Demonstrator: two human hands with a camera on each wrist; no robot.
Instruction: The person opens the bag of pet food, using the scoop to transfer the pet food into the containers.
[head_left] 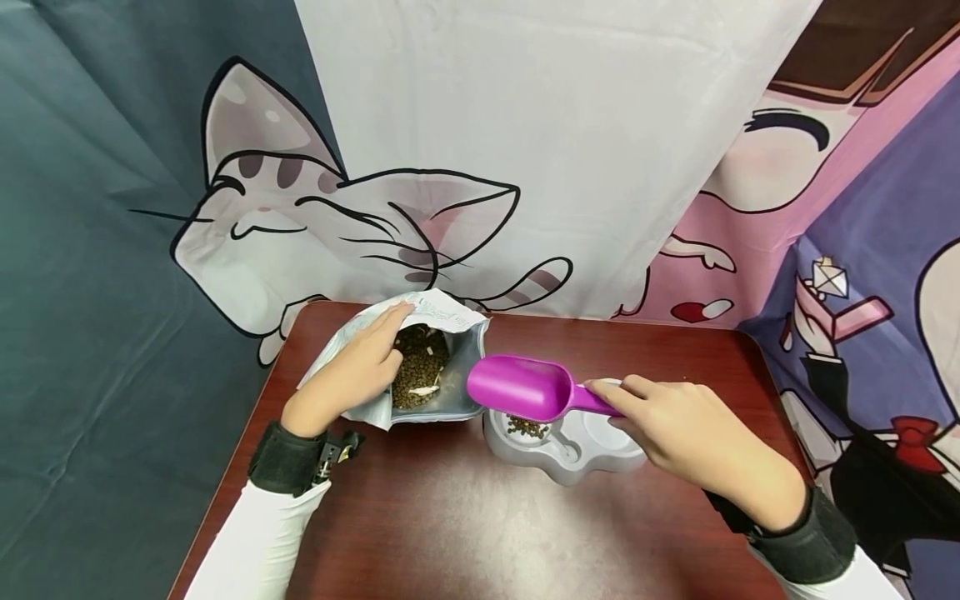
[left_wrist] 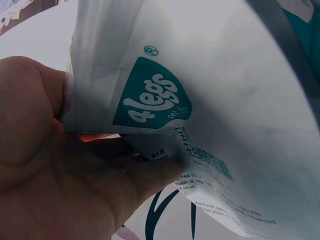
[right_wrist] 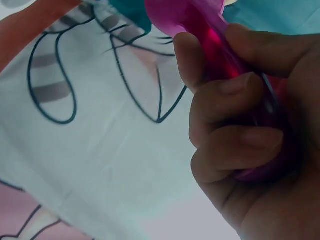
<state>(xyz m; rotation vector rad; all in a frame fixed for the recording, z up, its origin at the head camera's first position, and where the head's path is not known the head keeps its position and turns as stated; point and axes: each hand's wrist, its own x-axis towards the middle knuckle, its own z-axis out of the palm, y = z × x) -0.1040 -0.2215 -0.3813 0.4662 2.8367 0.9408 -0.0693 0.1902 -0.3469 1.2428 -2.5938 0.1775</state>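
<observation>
Left hand (head_left: 362, 367) pinching a white bag (left_wrist: 220, 90) labelled "4legs pet food", right hand (head_left: 678, 423) gripping a purple scoop (head_left: 521, 387)

The near tabletop (head_left: 427, 521) gives passage; bag (head_left: 465, 375), scoop (head_left: 517, 387) and feeder (head_left: 573, 471) (clustered) obstruct behind.

Left sleeve (head_left: 251, 542): white, about seven o'clock
Left wristband (head_left: 283, 460): black, wide
Fitting (head_left: 330, 454): small, dark, left wristband's three o'clock side
Right wristband (head_left: 813, 537): black, wide
Right sleeve (head_left: 868, 581): white, four o'clock
</observation>
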